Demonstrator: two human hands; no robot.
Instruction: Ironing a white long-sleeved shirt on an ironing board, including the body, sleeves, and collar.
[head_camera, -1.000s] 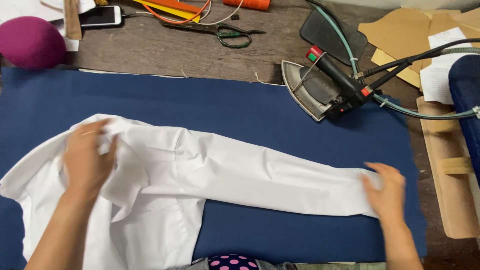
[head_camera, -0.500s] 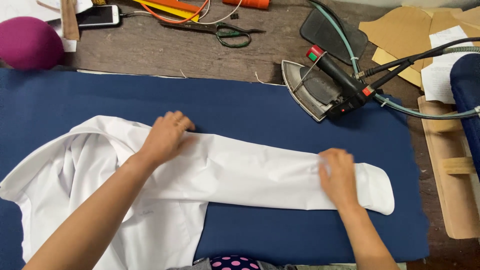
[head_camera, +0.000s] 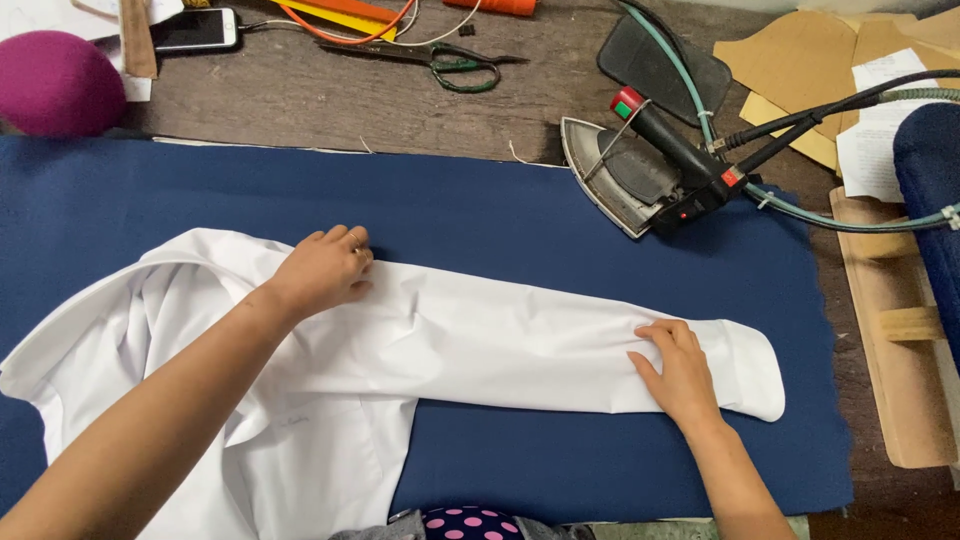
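Your left hand (head_camera: 322, 270) lies palm down, fingers loosely together, pressing the upper end of the white shirt sleeve (head_camera: 500, 340) near the shoulder seam, left of centre frame. Your right hand (head_camera: 680, 370) is flat too, fingers spread a little, pinning the sleeve just short of the cuff (head_camera: 752, 368), lower right. Neither hand pinches or grips anything; both just press.

The sleeve runs stretched across the middle of the frame on the dark blue pressing cloth (head_camera: 500, 205) that covers the desk (head_camera: 300, 100); the rest of the white shirt (head_camera: 200, 420) bunches at lower left.

The steam iron (head_camera: 640, 170) sits tipped on the cloth's upper edge, upper right, well apart from both hands, with hoses and cable (head_camera: 830, 220) trailing right. Scissors (head_camera: 440, 62), phone (head_camera: 195, 28) and purple round pad (head_camera: 55, 82) sit along the top of the frame.

Risks as I judge them: small creases show mid-sleeve, so uneven pressure from your hands could lock in a fold. The iron leans near the cloth edge, so a tug on the hose could tip it toward the sleeve or your right hand. Loose shirt body at lower left could drag the sleeve off line
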